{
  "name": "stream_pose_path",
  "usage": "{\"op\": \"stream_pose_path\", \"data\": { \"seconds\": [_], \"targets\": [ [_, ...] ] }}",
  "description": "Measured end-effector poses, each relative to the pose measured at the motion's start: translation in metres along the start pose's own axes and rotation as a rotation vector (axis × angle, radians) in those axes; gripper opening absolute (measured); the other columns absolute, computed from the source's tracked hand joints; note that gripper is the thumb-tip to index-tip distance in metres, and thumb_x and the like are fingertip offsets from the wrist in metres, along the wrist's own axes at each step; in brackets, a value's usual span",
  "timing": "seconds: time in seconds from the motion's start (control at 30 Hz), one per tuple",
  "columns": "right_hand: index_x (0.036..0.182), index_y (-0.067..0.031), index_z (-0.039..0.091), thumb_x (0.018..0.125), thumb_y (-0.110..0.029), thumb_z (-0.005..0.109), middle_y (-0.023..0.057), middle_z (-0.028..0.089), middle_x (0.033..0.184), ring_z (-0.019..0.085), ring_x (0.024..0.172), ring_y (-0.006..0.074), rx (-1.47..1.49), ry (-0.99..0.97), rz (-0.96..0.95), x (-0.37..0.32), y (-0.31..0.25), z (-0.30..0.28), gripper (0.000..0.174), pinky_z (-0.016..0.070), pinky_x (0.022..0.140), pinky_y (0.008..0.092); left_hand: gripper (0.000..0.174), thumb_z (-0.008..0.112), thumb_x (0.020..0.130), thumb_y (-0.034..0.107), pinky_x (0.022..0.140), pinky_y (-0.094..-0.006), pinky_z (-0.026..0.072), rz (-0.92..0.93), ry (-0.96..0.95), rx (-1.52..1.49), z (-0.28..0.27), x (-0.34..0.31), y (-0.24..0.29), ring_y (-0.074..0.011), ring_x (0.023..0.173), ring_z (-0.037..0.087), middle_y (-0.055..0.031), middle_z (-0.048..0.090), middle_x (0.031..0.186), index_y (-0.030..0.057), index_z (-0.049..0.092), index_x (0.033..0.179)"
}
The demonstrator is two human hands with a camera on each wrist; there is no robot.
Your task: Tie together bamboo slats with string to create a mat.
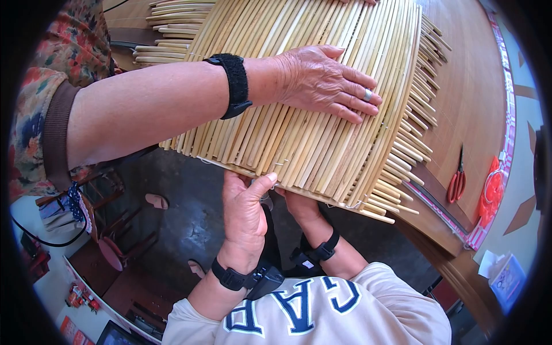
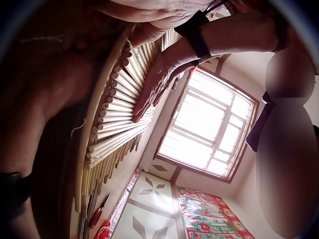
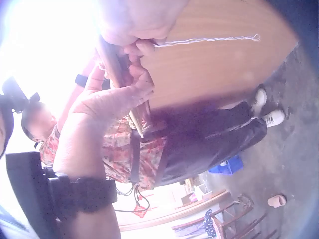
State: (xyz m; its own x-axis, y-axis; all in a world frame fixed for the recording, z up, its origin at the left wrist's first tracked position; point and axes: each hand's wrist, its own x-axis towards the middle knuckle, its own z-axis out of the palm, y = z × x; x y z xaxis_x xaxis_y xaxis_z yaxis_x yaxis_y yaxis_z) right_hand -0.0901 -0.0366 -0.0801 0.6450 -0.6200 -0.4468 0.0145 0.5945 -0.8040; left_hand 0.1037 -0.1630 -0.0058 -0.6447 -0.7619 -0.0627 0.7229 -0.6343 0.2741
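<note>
A mat of pale stalks (image 1: pixel 345 155), laid side by side over a crossing layer, extends past the table's near edge. My left hand (image 1: pixel 244 210) grips its near rim, thumb on top and fingers underneath. Mostly hidden below that rim is my right hand (image 1: pixel 302 207). In the right wrist view, its fingertips pinch a white thread (image 3: pixel 209 41) that trails away under the mat, close beside my left fingers. Short bits of thread show along the rim. Another person's hand (image 1: pixel 333 86), wearing a ring, rests flat on top of the stalks.
Red-handled scissors (image 1: pixel 458 179) and a red plastic bag (image 1: pixel 491 184) lie on the wooden table (image 1: pixel 460 75) at the right. The other person's arm crosses from the left. Chairs (image 1: pixel 112 247) and slippers (image 1: pixel 156 200) are on the floor. A blue-and-white box (image 1: pixel 508 282) stands lower right.
</note>
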Motion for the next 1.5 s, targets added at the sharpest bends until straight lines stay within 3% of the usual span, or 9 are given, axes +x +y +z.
{"op": "stream_pose_path", "data": {
  "seconds": [0.3,0.43,0.53,0.7,0.83,1.0,1.13,1.37,1.5],
  "targets": [
    [0.091,-0.0047,0.053,0.087,-0.011,0.052,0.0044,0.055,0.076,0.052,0.059,0.0107,0.233,-0.045,0.047,0.000,-0.009,0.003,0.008,0.0424,0.048,0.0222,0.052,0.030,0.082,0.029,0.089,-0.0352,0.0253,0.173,0.142,-0.052,0.006,-0.004,-0.023,-0.0241,0.110,0.031,-0.0141,0.031,0.124,0.0008,0.029,0.125],
    [0.098,-0.0048,0.051,0.087,-0.019,0.051,0.0051,0.054,0.086,0.054,0.073,0.0157,-0.094,-0.112,-0.092,-0.002,-0.016,0.004,0.017,0.0459,0.057,0.0274,0.045,0.048,0.074,0.013,0.071,-0.0300,0.0339,0.864,0.880,-0.045,0.056,-0.044,-0.123,-0.0172,0.090,0.042,-0.0080,0.044,0.107,0.0036,0.037,0.116],
    [0.099,-0.0043,0.051,0.087,-0.020,0.053,0.0062,0.055,0.089,0.055,0.076,0.0165,0.040,-0.090,-0.125,-0.001,-0.018,0.007,0.020,0.0474,0.060,0.0277,0.046,0.061,0.068,0.000,0.057,-0.0261,0.0404,1.017,1.282,0.041,0.071,-0.059,-0.180,-0.0121,0.075,0.051,-0.0035,0.054,0.094,0.0058,0.044,0.110],
    [0.097,-0.0037,0.053,0.084,-0.023,0.057,0.0082,0.057,0.084,0.058,0.069,0.0177,0.186,-0.024,-0.173,0.002,-0.011,0.015,0.024,0.0498,0.052,0.0274,0.058,0.060,0.067,0.001,0.076,-0.0318,0.0398,0.365,0.230,-0.246,0.019,-0.014,-0.037,-0.0190,0.097,0.046,-0.0096,0.048,0.112,0.0046,0.036,0.121],
    [0.102,-0.0056,0.051,0.080,-0.019,0.062,0.0087,0.058,0.089,0.059,0.076,0.0184,0.409,-0.057,-0.068,0.003,0.001,0.008,0.027,0.0505,0.047,0.0274,0.069,0.059,0.067,0.001,0.091,-0.0364,0.0394,-0.071,-0.038,-0.316,-0.009,-0.001,-0.004,-0.0245,0.115,0.043,-0.0144,0.043,0.126,0.0037,0.030,0.129],
    [0.099,-0.0066,0.054,0.080,-0.022,0.062,0.0045,0.057,0.090,0.057,0.082,0.0146,0.055,0.115,-0.225,0.004,0.001,0.012,0.026,0.0499,0.067,0.0272,0.072,0.058,0.067,0.002,0.099,-0.0391,0.0343,-0.089,-0.059,-0.265,-0.006,0.004,0.003,-0.0252,0.120,0.039,-0.0145,0.039,0.131,0.0030,0.027,0.131],
    [0.099,-0.0102,0.054,0.076,-0.016,0.068,-0.0014,0.055,0.092,0.053,0.085,0.0101,0.435,0.023,-0.044,-0.002,-0.004,0.012,0.028,0.0461,0.068,0.0240,0.068,0.058,0.067,0.001,0.096,-0.0373,0.0356,0.105,0.028,-0.283,0.000,-0.007,-0.015,-0.0235,0.117,0.041,-0.0132,0.041,0.127,0.0027,0.030,0.129],
    [0.109,-0.0100,0.051,0.077,-0.016,0.066,0.0016,0.054,0.102,0.053,0.092,0.0130,0.471,-0.077,0.025,-0.010,-0.020,0.008,0.036,0.0454,0.074,0.0250,0.062,0.057,0.068,-0.001,0.093,-0.0342,0.0379,0.970,1.056,-0.064,0.055,-0.054,-0.154,-0.0205,0.110,0.045,-0.0109,0.045,0.121,0.0023,0.034,0.125],
    [0.119,-0.0081,0.046,0.077,-0.019,0.065,0.0066,0.051,0.114,0.050,0.107,0.0206,0.379,-0.217,0.097,-0.019,-0.026,-0.004,0.048,0.0428,0.088,0.0329,0.059,0.057,0.068,-0.003,0.091,-0.0324,0.0392,0.960,1.002,-0.107,0.048,-0.051,-0.153,-0.0188,0.107,0.048,-0.0096,0.048,0.118,0.0021,0.037,0.123]
  ]
}}
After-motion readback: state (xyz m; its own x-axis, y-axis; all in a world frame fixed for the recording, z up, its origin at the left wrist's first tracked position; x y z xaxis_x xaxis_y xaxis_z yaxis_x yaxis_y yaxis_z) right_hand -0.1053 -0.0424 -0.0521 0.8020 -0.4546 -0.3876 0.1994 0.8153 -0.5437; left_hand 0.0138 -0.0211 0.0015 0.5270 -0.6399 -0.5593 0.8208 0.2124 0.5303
